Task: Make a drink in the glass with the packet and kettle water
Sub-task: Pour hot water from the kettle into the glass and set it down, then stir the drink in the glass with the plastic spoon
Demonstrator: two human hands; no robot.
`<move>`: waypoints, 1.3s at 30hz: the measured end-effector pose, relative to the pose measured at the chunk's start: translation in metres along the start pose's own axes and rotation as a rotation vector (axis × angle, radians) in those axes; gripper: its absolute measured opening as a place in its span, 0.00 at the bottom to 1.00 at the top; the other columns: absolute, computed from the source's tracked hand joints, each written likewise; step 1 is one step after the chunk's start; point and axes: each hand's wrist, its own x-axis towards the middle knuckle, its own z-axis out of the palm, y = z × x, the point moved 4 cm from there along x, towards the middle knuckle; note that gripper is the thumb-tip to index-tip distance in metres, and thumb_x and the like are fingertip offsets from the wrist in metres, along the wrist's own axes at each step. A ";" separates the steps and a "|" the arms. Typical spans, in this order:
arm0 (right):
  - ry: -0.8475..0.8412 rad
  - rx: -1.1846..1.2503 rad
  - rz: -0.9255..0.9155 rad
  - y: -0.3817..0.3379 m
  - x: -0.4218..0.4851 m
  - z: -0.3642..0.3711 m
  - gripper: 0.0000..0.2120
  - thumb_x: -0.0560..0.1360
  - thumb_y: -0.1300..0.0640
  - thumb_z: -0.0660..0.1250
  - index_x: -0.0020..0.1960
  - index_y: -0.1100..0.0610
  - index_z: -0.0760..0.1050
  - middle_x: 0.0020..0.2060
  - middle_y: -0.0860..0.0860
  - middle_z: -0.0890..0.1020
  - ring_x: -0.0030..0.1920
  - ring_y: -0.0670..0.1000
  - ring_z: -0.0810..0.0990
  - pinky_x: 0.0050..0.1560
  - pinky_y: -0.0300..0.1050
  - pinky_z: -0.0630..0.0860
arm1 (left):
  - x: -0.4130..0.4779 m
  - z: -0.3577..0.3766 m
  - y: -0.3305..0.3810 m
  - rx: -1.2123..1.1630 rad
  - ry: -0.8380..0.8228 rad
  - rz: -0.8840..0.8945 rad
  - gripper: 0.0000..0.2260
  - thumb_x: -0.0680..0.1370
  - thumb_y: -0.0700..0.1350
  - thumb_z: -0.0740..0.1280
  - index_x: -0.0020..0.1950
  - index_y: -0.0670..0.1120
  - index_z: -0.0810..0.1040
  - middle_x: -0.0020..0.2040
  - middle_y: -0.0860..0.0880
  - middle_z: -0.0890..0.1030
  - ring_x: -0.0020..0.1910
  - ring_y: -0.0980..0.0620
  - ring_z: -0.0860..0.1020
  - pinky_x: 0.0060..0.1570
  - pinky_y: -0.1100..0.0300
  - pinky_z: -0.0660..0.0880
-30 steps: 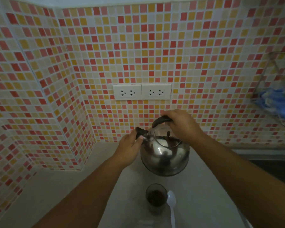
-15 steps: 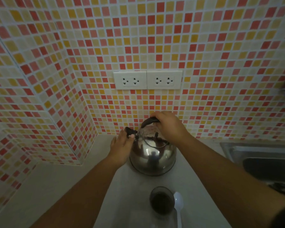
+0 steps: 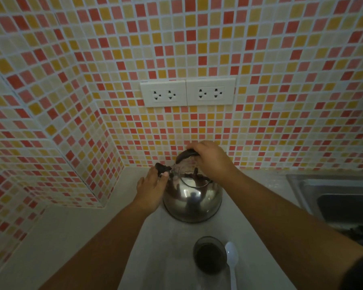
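Note:
A shiny steel kettle (image 3: 192,203) stands on the pale counter (image 3: 71,237) near the tiled back wall. My right hand (image 3: 210,162) is closed over its black top handle. My left hand (image 3: 152,189) pinches the black cap of the spout at the kettle's left side. Nearer to me stands a glass (image 3: 210,254) with dark contents at its bottom. A white plastic spoon (image 3: 232,262) lies just right of the glass. No packet shows in this view.
Two white double sockets (image 3: 187,92) sit in the mosaic wall above the kettle. A steel sink (image 3: 335,197) lies at the right. The tiled wall juts out at the left, forming a corner beside the kettle.
The kettle has come down and now rests on the counter further from the glass. My view has moved closer and tilted; both hands keep their holds.

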 end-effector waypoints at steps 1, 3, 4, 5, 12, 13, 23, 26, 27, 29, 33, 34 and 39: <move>0.001 -0.006 -0.003 0.000 -0.001 0.001 0.16 0.73 0.60 0.63 0.60 0.52 0.71 0.55 0.55 0.78 0.53 0.56 0.76 0.51 0.44 0.70 | 0.000 0.001 -0.001 0.001 -0.005 0.005 0.25 0.80 0.58 0.50 0.76 0.52 0.58 0.77 0.47 0.62 0.75 0.38 0.57 0.73 0.39 0.55; -0.008 -0.017 0.002 0.000 -0.002 0.003 0.17 0.73 0.60 0.64 0.61 0.52 0.71 0.55 0.55 0.78 0.53 0.56 0.75 0.52 0.46 0.71 | 0.000 0.001 -0.004 0.004 -0.015 0.011 0.25 0.80 0.58 0.50 0.76 0.51 0.57 0.77 0.47 0.62 0.75 0.38 0.57 0.73 0.39 0.55; -0.012 -0.021 0.005 0.000 -0.001 0.004 0.18 0.73 0.61 0.64 0.62 0.52 0.71 0.55 0.55 0.78 0.53 0.56 0.75 0.53 0.47 0.71 | 0.000 0.001 -0.005 0.009 -0.016 0.011 0.25 0.80 0.58 0.50 0.76 0.51 0.57 0.77 0.47 0.62 0.75 0.38 0.56 0.73 0.40 0.55; -0.012 -0.021 0.007 0.000 -0.001 0.004 0.18 0.72 0.61 0.64 0.62 0.52 0.71 0.55 0.55 0.78 0.53 0.56 0.75 0.52 0.47 0.71 | -0.001 0.001 -0.005 0.018 -0.012 0.012 0.25 0.80 0.59 0.50 0.76 0.51 0.57 0.77 0.47 0.62 0.75 0.38 0.56 0.73 0.40 0.55; -0.030 0.016 0.067 0.000 -0.003 0.006 0.20 0.73 0.61 0.63 0.65 0.51 0.68 0.59 0.55 0.77 0.58 0.57 0.73 0.57 0.48 0.69 | -0.004 0.002 -0.009 0.135 -0.029 -0.042 0.28 0.79 0.63 0.48 0.77 0.56 0.51 0.79 0.51 0.55 0.77 0.37 0.49 0.74 0.38 0.49; -0.054 -0.002 0.078 -0.002 -0.004 0.004 0.23 0.73 0.61 0.64 0.66 0.51 0.66 0.62 0.55 0.75 0.61 0.58 0.71 0.61 0.51 0.67 | -0.006 0.001 -0.008 0.126 -0.031 -0.059 0.29 0.78 0.63 0.49 0.77 0.56 0.49 0.80 0.51 0.53 0.77 0.38 0.47 0.74 0.38 0.48; -0.187 -0.148 0.756 0.043 -0.136 -0.015 0.09 0.73 0.55 0.62 0.50 0.57 0.75 0.34 0.50 0.75 0.36 0.51 0.75 0.36 0.43 0.71 | -0.072 -0.006 0.011 -0.202 0.244 0.246 0.25 0.78 0.54 0.62 0.74 0.54 0.61 0.72 0.48 0.69 0.72 0.44 0.59 0.68 0.52 0.56; -0.603 -0.179 0.812 0.042 -0.203 0.017 0.23 0.71 0.44 0.65 0.59 0.58 0.73 0.55 0.55 0.78 0.52 0.55 0.77 0.45 0.43 0.68 | -0.091 0.011 0.008 -0.303 0.042 0.205 0.22 0.77 0.51 0.66 0.70 0.57 0.66 0.68 0.48 0.72 0.70 0.45 0.64 0.68 0.49 0.62; -0.647 -0.135 0.820 0.036 -0.218 0.026 0.26 0.70 0.42 0.65 0.60 0.57 0.72 0.58 0.54 0.77 0.55 0.54 0.77 0.47 0.42 0.68 | -0.096 0.017 0.009 -0.381 -0.062 0.163 0.22 0.76 0.49 0.68 0.68 0.57 0.67 0.67 0.48 0.72 0.70 0.46 0.66 0.69 0.47 0.64; -0.682 -0.105 0.802 0.020 -0.237 0.038 0.27 0.69 0.41 0.65 0.62 0.56 0.71 0.58 0.53 0.78 0.56 0.53 0.77 0.47 0.42 0.69 | -0.106 0.030 0.011 -0.482 -0.259 0.067 0.24 0.74 0.47 0.70 0.66 0.60 0.65 0.67 0.48 0.72 0.69 0.46 0.69 0.70 0.46 0.65; -0.602 -0.212 0.714 0.000 -0.250 0.038 0.23 0.70 0.46 0.64 0.62 0.54 0.71 0.54 0.52 0.79 0.53 0.52 0.79 0.44 0.42 0.70 | -0.123 0.048 0.008 -0.341 -0.458 0.025 0.36 0.70 0.47 0.75 0.72 0.60 0.61 0.70 0.49 0.68 0.68 0.49 0.66 0.67 0.52 0.66; -0.592 -0.224 0.722 -0.003 -0.251 0.037 0.20 0.71 0.47 0.63 0.59 0.54 0.73 0.53 0.52 0.80 0.51 0.52 0.79 0.44 0.42 0.71 | -0.126 0.050 0.006 -0.279 -0.470 0.030 0.38 0.68 0.48 0.76 0.72 0.60 0.60 0.71 0.50 0.67 0.69 0.49 0.64 0.67 0.52 0.65; -0.487 -0.106 0.829 -0.003 -0.259 0.030 0.12 0.73 0.48 0.61 0.49 0.55 0.76 0.48 0.51 0.82 0.44 0.49 0.79 0.39 0.39 0.70 | -0.139 0.057 0.002 0.061 -0.445 0.114 0.43 0.62 0.59 0.76 0.72 0.63 0.57 0.73 0.54 0.64 0.73 0.46 0.56 0.69 0.49 0.59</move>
